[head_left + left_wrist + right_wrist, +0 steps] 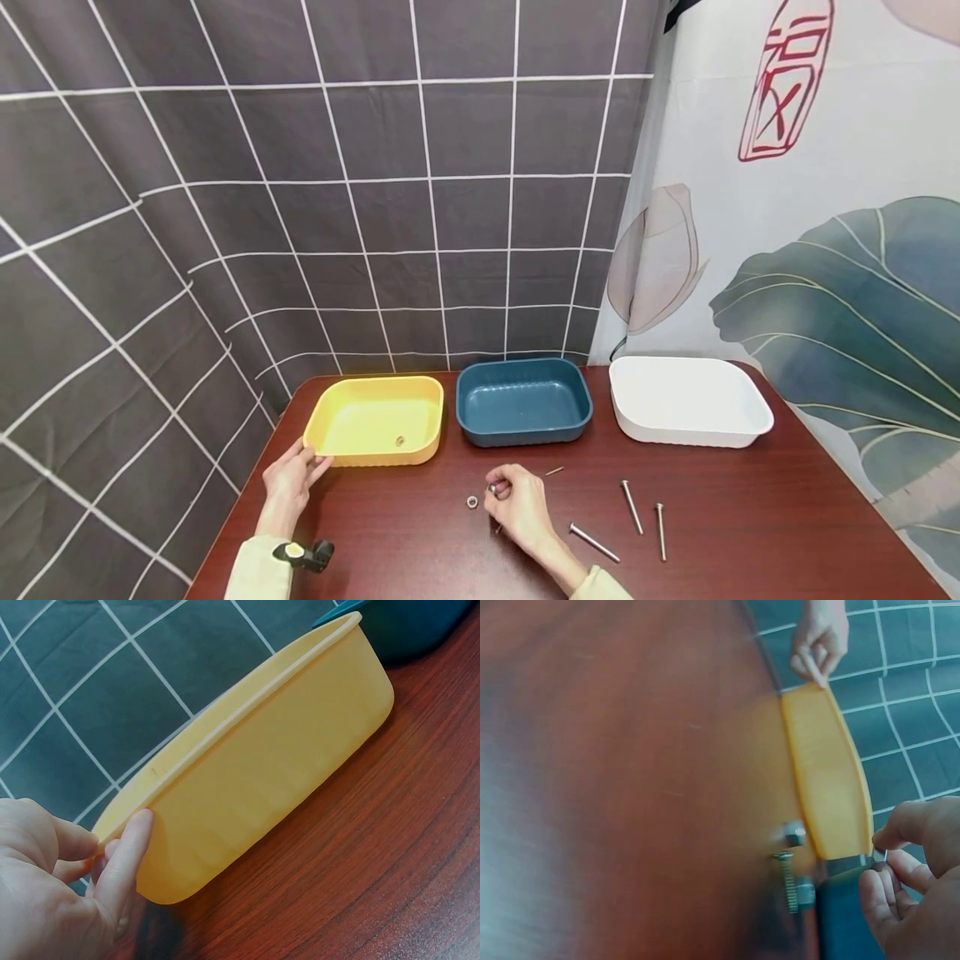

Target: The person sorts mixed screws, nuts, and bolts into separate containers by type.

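My left hand (288,482) pinches the near left corner of a yellow tray (372,460) at its rim. In the left wrist view, a finger (129,859) lies against the tray's outer wall. A nut (401,441) lies inside that tray. My right hand (522,510) is above the table in front of the blue tray (522,437), pinching a small metal nut (880,859) between thumb and fingertips. Just left of this hand, another nut (472,502) lies on the table. A small screw (555,471) lies just beyond the hand, and another (498,528) is partly hidden beneath it.
Right of the blue tray stands a white tray (693,435). Three long bolts lie on the right part of the brown table (420,542): one bolt (594,542) nearest my right hand, a second bolt (632,507) and a third bolt (661,532). A grey checked cloth (390,217) hangs behind.
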The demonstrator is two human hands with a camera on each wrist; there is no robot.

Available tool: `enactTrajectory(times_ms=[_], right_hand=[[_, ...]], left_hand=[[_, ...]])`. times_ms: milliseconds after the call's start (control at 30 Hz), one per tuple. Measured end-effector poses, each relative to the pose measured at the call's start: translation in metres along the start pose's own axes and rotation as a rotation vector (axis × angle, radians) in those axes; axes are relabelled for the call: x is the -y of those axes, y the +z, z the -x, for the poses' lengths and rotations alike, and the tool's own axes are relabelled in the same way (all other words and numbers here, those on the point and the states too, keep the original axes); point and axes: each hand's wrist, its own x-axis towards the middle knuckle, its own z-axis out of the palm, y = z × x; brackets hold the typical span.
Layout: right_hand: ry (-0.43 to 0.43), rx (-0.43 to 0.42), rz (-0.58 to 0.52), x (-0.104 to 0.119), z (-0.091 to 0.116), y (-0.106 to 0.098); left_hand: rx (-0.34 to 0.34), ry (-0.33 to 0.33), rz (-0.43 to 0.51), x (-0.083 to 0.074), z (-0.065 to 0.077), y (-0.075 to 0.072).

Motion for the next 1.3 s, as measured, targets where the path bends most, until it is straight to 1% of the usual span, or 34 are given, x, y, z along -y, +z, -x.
enactTrajectory(times_ms=[133, 267, 367, 433, 567, 633, 800, 933, 1067, 1167, 1300], right_hand=[[-0.001, 0.01, -0.064, 0.006, -0.018, 0.0], [-0.017, 0.023, -0.11, 0.013, -0.036, 0.006], [-0.021, 0.036, -0.119, 0.02, -0.049, 0.013], [-0.024, 0.045, -0.126, 0.024, -0.057, 0.018], [-0.006, 0.062, -0.136, 0.031, -0.073, 0.032], [0.002, 0.066, -0.131, 0.034, -0.08, 0.039], [0.022, 0.065, -0.094, 0.04, -0.099, 0.055], [0.072, 0.081, -0.085, 0.044, -0.109, 0.065], [0.114, 0.11, -0.067, 0.047, -0.115, 0.076], [0.125, 0.109, -0.042, 0.047, -0.118, 0.084], [0.13, 0.094, -0.025, 0.047, -0.121, 0.09]], left_hand=[[-0.009, -0.003, -0.004, -0.002, 0.001, 0.0], [-0.006, -0.012, 0.0, -0.002, 0.001, -0.001], [0.0, -0.011, 0.003, -0.002, 0.002, -0.001], [0.001, -0.009, 0.021, -0.003, 0.003, -0.001], [0.0, -0.012, 0.026, -0.003, 0.004, -0.002], [0.002, -0.012, 0.011, -0.003, 0.003, -0.002], [0.0, -0.001, 0.018, -0.002, 0.002, -0.001], [0.006, -0.001, 0.018, 0.0, 0.002, 0.0], [0.007, 0.0, 0.018, 0.0, 0.003, 0.0], [0.006, 0.002, 0.02, 0.0, 0.003, 0.0], [0.005, 0.002, 0.022, -0.001, 0.001, -0.001]])
